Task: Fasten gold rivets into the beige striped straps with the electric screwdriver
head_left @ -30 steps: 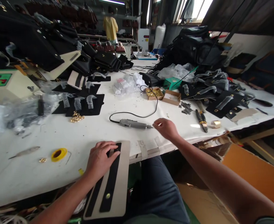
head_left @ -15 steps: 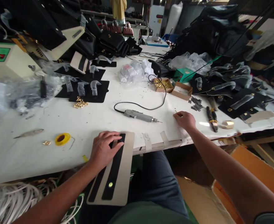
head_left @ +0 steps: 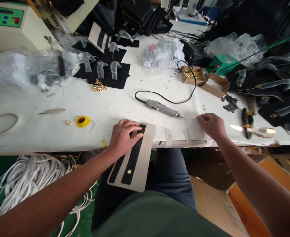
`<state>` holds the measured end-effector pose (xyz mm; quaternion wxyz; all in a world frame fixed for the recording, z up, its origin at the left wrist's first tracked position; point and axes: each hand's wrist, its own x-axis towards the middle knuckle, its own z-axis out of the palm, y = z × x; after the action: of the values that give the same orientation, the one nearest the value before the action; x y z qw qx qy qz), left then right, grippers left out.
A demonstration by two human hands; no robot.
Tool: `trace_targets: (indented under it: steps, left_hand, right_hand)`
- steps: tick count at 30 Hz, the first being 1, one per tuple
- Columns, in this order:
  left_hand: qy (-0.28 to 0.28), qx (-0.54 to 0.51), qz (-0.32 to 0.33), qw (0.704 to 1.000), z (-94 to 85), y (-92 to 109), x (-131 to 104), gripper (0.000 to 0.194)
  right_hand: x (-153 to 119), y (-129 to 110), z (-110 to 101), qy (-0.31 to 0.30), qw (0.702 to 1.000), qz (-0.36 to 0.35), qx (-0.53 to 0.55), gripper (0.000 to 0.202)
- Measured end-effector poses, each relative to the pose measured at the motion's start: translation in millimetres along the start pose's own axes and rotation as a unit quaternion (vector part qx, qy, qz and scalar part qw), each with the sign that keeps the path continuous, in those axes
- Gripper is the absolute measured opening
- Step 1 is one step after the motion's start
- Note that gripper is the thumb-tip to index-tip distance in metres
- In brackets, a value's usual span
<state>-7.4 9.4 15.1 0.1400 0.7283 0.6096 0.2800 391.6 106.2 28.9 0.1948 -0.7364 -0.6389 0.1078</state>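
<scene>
Right hand (head_left: 212,126) left the tip of the grey power tool (head_left: 162,108), went to near the small gold bits (head_left: 204,108). View tipped down; person in yellow dropped out.

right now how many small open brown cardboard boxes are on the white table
2, beyond the bare right hand: left box with golden pieces, right box with white contents. Others may be hidden.

A smooth, matt panel (head_left: 145,158) under the left hand (head_left: 124,136); matt, plastic-looking tool (head_left: 161,108), shiny metal nose (head_left: 178,115), beside the right hand (head_left: 211,125).
</scene>
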Motion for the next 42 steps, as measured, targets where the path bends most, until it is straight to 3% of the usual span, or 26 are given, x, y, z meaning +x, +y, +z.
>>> trace_targets:
  steps: [4,10,17,22,26,30,33,42]
  left_hand:
    - [-0.004,-0.003,0.002,1.0,0.0,0.2,-0.6,0.014]
    - [-0.004,-0.009,-0.001,1.0,0.4,0.6,-1.0,0.015]
    - [-0.005,0.001,0.0,1.0,0.5,1.1,-0.7,0.014]
    - [-0.007,0.007,0.001,1.0,-0.9,2.7,-1.4,0.015]
    - [-0.005,0.006,0.001,1.0,0.0,1.7,-1.9,0.015]
    - [0.004,0.003,0.008,1.0,1.6,0.2,-2.2,0.015]
    - [0.005,0.002,0.011,1.0,2.1,-0.5,-2.4,0.015]
    - [-0.001,0.002,0.006,1.0,0.1,0.5,-3.0,0.016]
  right_hand:
    - [-42.5,-37.7,13.7,-0.039,0.987,-0.144,0.061,0.024]
    - [-64.2,-57.0,22.2,-0.063,0.985,-0.151,0.058,0.026]
    - [-78.0,-82.8,23.3,-0.107,0.968,-0.227,0.027,0.022]
    - [-79.7,-96.7,29.6,-0.121,0.966,-0.226,-0.011,0.018]
    - [-73.8,-93.9,19.9,-0.134,0.966,-0.218,0.018,0.018]
    - [-62.1,-71.9,8.5,-0.073,0.988,-0.085,0.101,0.027]
    - [-54.8,-54.8,9.1,-0.114,0.986,-0.019,0.116,0.032]
    - [-48.2,-55.5,19.0,-0.134,0.989,-0.061,0.027,0.028]
